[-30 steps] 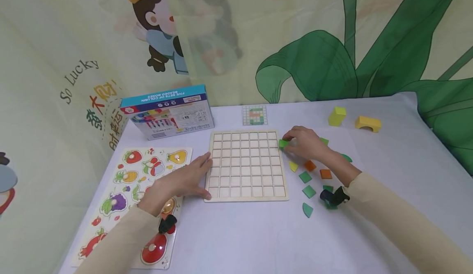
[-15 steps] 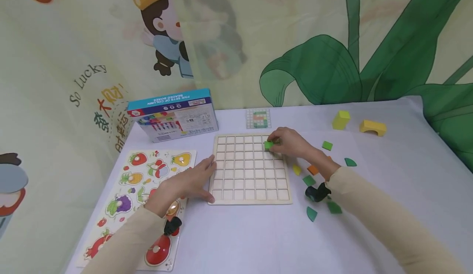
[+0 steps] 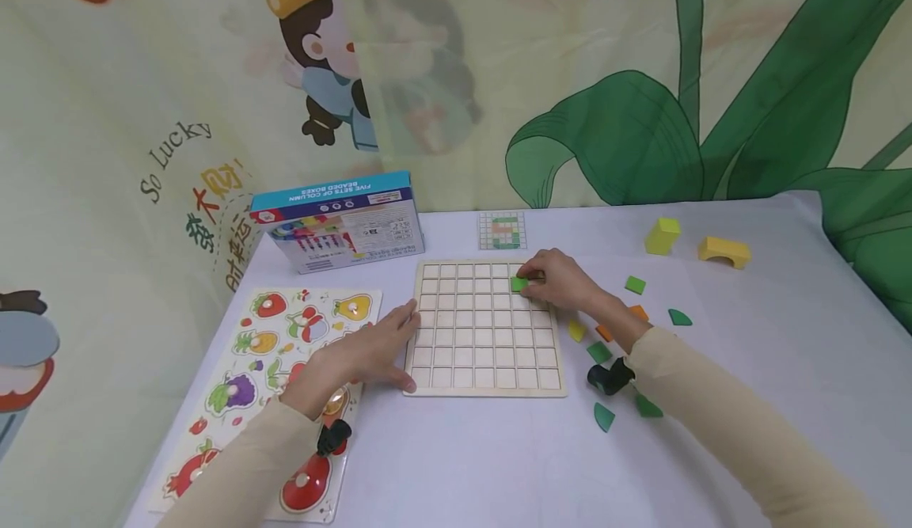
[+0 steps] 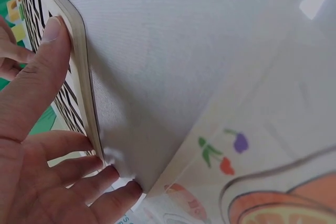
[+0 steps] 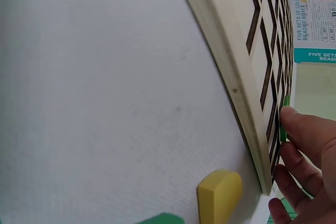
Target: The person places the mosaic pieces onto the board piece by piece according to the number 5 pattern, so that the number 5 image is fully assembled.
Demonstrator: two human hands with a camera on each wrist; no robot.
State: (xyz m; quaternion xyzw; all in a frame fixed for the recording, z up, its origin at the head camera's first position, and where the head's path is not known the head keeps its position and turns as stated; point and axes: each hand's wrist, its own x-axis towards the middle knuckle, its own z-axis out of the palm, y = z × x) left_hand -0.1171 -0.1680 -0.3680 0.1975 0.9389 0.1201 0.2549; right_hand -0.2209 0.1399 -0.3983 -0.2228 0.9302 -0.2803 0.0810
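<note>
1. At the far left of the worktop (image 3: 769, 330) lay the fruit puzzle board (image 3: 235, 354), with the blue box (image 3: 340, 223) standing behind it, near the curtain.
2. My left hand (image 3: 363, 350) rested with its fingers spread and flat against the left edge of the wooden grid board (image 3: 470, 370), near its front corner. It gripped nothing; it only pressed on the board.
3. The grid board lay square in front of me, and the small pattern card (image 3: 502, 229) lay just beyond its far edge.
4. My right hand (image 3: 559, 279) pinched the green square tile (image 3: 518, 283) between thumb and fingertips. The tile sat over a cell in the second row from the far edge, near the board's right side, just to the left of my fingertips, so the right hand was by far the nearer to it.
5. I could not tell whether the tile was already seated flat in the cell or only touching it.
6. To the right of the board lay loose green, orange and yellow tiles (image 3: 634, 284), and further right the two yellow blocks (image 3: 663, 235).
</note>
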